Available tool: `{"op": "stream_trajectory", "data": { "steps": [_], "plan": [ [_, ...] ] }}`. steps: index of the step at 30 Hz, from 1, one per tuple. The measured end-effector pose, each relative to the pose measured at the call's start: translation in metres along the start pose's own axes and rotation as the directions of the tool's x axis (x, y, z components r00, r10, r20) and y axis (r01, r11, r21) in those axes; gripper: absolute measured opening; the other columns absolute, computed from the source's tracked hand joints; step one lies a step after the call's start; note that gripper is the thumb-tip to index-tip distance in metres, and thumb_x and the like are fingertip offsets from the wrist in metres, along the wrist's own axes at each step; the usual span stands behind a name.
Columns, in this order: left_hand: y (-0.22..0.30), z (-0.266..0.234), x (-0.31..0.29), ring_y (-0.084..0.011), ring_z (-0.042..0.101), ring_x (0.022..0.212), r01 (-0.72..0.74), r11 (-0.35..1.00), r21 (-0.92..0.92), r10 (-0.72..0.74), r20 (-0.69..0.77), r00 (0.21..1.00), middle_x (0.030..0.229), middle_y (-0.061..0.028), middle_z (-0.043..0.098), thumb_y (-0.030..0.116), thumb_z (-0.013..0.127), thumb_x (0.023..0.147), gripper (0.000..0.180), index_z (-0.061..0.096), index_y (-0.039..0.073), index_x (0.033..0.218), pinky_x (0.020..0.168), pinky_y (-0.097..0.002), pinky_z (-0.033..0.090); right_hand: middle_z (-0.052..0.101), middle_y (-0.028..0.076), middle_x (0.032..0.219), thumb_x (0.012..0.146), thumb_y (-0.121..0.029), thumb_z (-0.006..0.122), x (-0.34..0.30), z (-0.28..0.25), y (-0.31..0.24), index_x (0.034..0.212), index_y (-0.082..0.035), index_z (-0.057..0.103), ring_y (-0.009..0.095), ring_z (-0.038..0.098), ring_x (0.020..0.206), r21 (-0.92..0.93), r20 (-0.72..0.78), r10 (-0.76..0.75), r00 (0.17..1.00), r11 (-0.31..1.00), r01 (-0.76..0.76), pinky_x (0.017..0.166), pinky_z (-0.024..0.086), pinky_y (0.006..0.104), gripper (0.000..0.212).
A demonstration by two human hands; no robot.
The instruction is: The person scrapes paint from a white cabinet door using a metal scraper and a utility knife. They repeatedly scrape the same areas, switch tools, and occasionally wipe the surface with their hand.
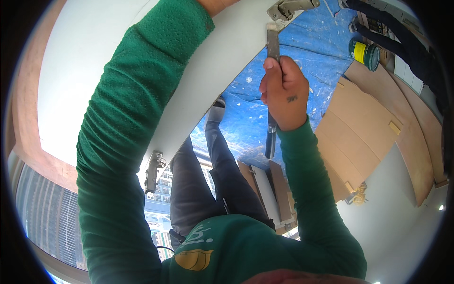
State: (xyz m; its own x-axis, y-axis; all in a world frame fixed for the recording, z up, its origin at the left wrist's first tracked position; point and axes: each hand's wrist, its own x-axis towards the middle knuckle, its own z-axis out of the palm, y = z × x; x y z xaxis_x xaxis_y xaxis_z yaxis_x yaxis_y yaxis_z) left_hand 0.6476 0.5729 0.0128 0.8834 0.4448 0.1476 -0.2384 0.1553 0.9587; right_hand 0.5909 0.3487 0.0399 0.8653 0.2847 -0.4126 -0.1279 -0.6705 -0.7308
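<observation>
My right hand [288, 92] is closed around a chisel [273, 45], thumb along its flat grey blade. The dark handle extends below the fist, toward me. Pale wood-coloured material shows at the blade's tip, by the edge of a white panel [189, 99] and just below a metal hinge [289, 8]. A second metal hinge [154, 171] is fixed on the same edge, closer to me. My left arm reaches across the panel to the top of the view. Only the wrist of my left hand [218, 5] shows; its fingers are cut off by the frame.
A paint-spattered blue sheet [246, 120] covers the floor. Cardboard [357, 128] and curved brown boards [411, 137] lie at the right. Farther back are a green bucket [364, 54] with a yellow band and another person's dark-clothed legs [392, 33]. Windows are at the lower left.
</observation>
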Motion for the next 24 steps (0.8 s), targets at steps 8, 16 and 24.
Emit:
{"op": "stream_trajectory", "data": {
  "steps": [8, 16, 24],
  "plan": [
    [0.006, 0.005, -0.001, -0.0115, 0.06, 0.085, 0.052, 0.999, 0.002, -0.052, -0.011, 0.999, 0.088, -0.0027, 0.068, 0.028, 0.061, 0.105, 0.028, 0.068, 0.001, 0.101, 0.082, -0.0268, 0.049, 0.048, 0.002, 0.058, 0.103, -0.016, 0.064, 0.017, 0.001, -0.01, 0.076, -0.004, 0.049, 0.008, 0.043, 0.051, 0.093, -0.044, -0.006, 0.999, 0.996, 0.01, 0.047, 0.037, 0.0307, 0.033],
    [-0.005, 0.003, -0.002, -0.0125, 0.061, 0.086, -0.008, 1.0, -0.021, 0.009, 0.011, 1.0, 0.09, -0.0035, 0.068, 0.028, 0.061, 0.105, 0.029, 0.068, 0.001, 0.103, 0.083, -0.0277, 0.049, 0.049, 0.001, 0.058, 0.106, -0.026, 0.061, 0.01, 0.0, 0.0, 0.082, -0.005, 0.054, 0.006, 0.043, 0.049, 0.018, -0.006, -0.035, 0.999, 0.999, 0.035, 0.043, 0.036, 0.0261, 0.032],
    [0.001, 0.004, -0.006, -0.0126, 0.061, 0.086, 0.012, 1.0, -0.017, -0.012, 0.005, 1.0, 0.09, -0.0033, 0.068, 0.028, 0.061, 0.105, 0.028, 0.068, 0.001, 0.103, 0.082, -0.0278, 0.049, 0.045, 0.0, 0.06, 0.105, -0.018, 0.063, -0.008, -0.004, -0.003, 0.074, -0.005, 0.047, 0.005, 0.041, 0.054, 0.052, 0.009, 0.027, 1.0, 0.998, -0.028, 0.048, 0.035, 0.0283, 0.038]
  ]
}}
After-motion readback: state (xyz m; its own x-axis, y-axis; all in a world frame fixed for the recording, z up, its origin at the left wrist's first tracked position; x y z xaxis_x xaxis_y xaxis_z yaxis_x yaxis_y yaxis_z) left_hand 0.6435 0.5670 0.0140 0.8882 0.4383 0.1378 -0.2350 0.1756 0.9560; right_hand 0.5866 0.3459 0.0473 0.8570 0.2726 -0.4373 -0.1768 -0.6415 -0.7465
